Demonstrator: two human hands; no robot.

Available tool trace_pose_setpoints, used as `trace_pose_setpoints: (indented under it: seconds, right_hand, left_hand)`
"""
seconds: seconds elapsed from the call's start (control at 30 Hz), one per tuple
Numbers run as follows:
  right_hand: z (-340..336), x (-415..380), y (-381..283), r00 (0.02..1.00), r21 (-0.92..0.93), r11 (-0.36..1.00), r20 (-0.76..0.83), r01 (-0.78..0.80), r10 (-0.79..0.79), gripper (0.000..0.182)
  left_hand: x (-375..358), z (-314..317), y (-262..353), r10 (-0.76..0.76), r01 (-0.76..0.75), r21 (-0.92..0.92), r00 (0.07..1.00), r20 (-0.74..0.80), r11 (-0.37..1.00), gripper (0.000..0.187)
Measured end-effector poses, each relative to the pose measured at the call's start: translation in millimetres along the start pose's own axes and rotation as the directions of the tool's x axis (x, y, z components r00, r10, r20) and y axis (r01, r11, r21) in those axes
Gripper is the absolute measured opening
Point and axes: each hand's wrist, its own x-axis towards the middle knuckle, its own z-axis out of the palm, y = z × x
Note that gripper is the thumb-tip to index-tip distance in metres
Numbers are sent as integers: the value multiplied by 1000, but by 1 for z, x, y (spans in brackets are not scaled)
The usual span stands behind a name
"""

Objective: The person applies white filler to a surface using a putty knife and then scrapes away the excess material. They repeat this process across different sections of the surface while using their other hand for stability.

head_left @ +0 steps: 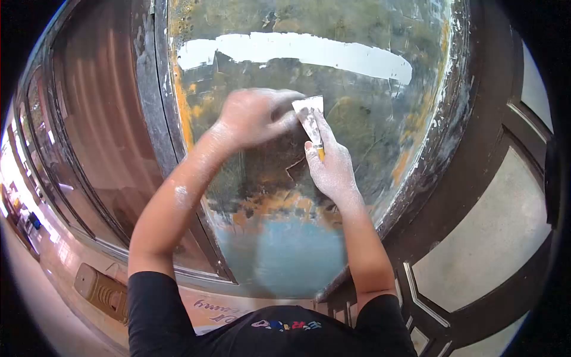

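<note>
In the head view my right hand (333, 169) is closed around a putty knife (309, 122). Its blade, smeared with white paste, points up, and a bit of yellow handle shows below. Beside the blade, on its left, is my left hand (250, 119), blurred by motion. The left fingers curl, with thumb and fingertips reaching to the blade's edge; whatever they hold, if anything, I cannot make out. White dust coats both hands. Behind them stands a worn green-grey wall panel (357, 143). A broad stripe of white putty (285, 50) runs across it, above the hands.
A dark wooden frame with pale panels (482, 232) flanks the wall on the right. To the left is a brown-framed glass door (98, 107). A brown ridged object (101, 291) lies on the floor at lower left. Light-blue paint (291, 256) covers the lower wall.
</note>
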Motion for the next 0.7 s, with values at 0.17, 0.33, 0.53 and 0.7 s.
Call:
trace_pose_setpoints:
  seconds: [0.17, 0.33, 0.53, 0.7]
  right_hand:
    - [5, 25, -20, 991, -127, 989, 98, -78, 91, 63]
    - [27, 51, -35, 997, -200, 979, 82, 30, -13, 66]
    - [33, 52, -38, 1000, -355, 935, 20, 12, -5, 59]
    - [36, 68, -67, 999, -484, 875, -30, -30, 18, 52]
  left_hand:
    - [18, -54, -67, 161, -56, 307, 930, -330, 950, 21]
    - [23, -80, -115, 260, -91, 390, 875, -408, 916, 17]
    - [12, -61, -142, 351, -123, 501, 850, -393, 857, 35]
    - [14, -55, -152, 243, 37, 457, 806, -539, 889, 45]
